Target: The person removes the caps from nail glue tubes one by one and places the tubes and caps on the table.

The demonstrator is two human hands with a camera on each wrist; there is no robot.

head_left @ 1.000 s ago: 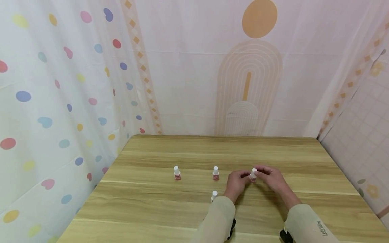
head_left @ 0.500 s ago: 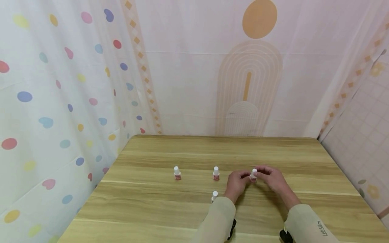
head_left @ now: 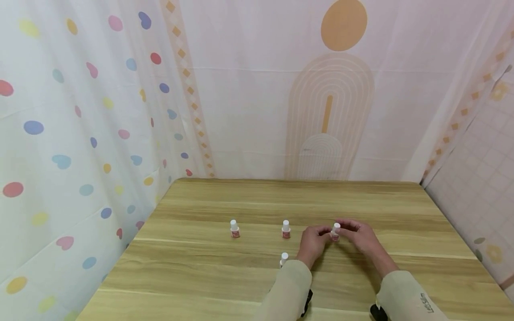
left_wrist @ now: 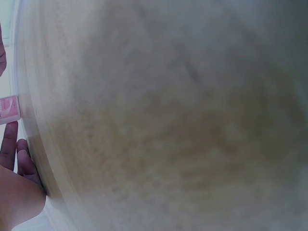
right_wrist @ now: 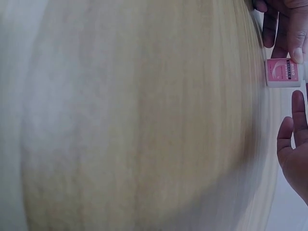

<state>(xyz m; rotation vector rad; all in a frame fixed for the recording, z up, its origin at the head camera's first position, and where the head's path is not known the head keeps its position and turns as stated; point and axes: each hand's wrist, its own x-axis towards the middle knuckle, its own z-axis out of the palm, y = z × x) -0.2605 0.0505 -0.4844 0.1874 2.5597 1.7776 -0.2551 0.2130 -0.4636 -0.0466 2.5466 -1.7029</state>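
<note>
Between my two hands is a small white bottle [head_left: 335, 232] with a pink label and white cap, roughly upright at the right of the middle of the table. My left hand [head_left: 313, 243] pinches its body from the left; in the right wrist view the left thumb [right_wrist: 298, 54] lies against it beside the label [right_wrist: 283, 70]. From the right, my right hand [head_left: 361, 236] holds the cap with thumb and finger. Its lower fingers [right_wrist: 298, 103] extend near the bottle without gripping it. Whether the base touches the table I cannot tell.
Two like bottles stand to the left, a far-left one [head_left: 234, 229] and a middle one [head_left: 286, 229]. A nearer bottle [head_left: 284, 258] is partly hidden by my left sleeve [head_left: 290, 285]. The wooden table [head_left: 192, 267] meets patterned curtains [head_left: 249, 111] at the back and sides.
</note>
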